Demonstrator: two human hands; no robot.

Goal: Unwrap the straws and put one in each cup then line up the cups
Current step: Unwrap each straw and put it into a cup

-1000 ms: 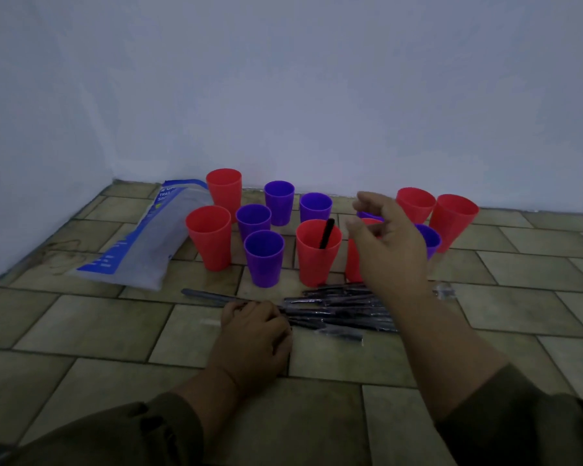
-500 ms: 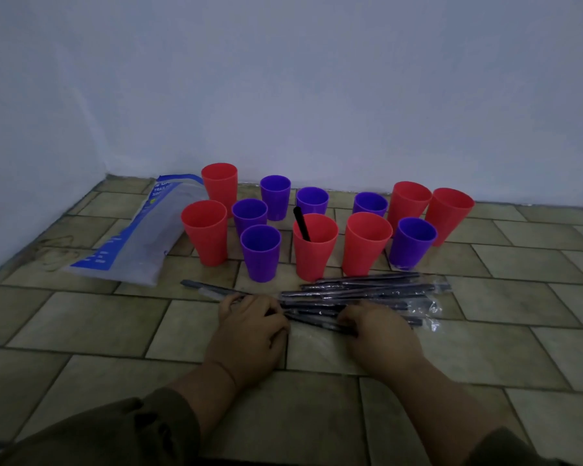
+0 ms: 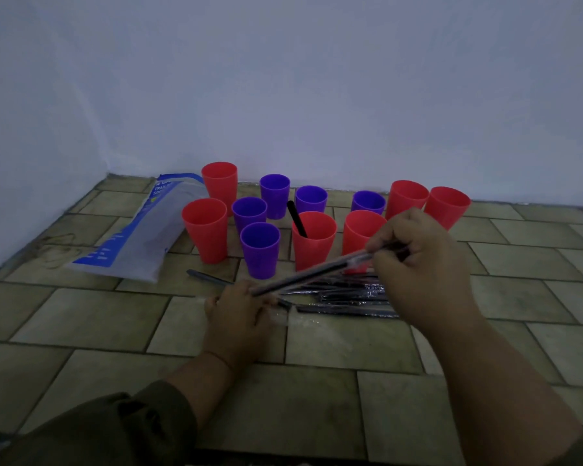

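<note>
Head view: at the left of the frame a plastic bag [image 3: 138, 230] lies on the tiled floor [image 3: 81, 314]. Right of it stand the cups. Six red cups [image 3: 205, 228] and five purple cups [image 3: 260, 248] show, and the raised hand may hide another. Only the middle red one holds a bare black straw [image 3: 297, 218].

Below the cups, one lone straw [image 3: 209, 279] lies apart, pointing left. The left hand [image 3: 241, 309] rests low on the floor, its fingers [image 3: 239, 290] pinching the lower end of a wrapped straw [image 3: 317, 270]. This straw's long axis climbs from lower left to upper right. Under it lies the pile of wrapped straws [image 3: 344, 297], several, too overlapped to count.

The right hand [image 3: 421, 260] grips the upper end, fingers [image 3: 389, 235] curled round it. The wrapper probably has to slide off along that slanted line. The right hand is nearer the empty red cup just behind it.
</note>
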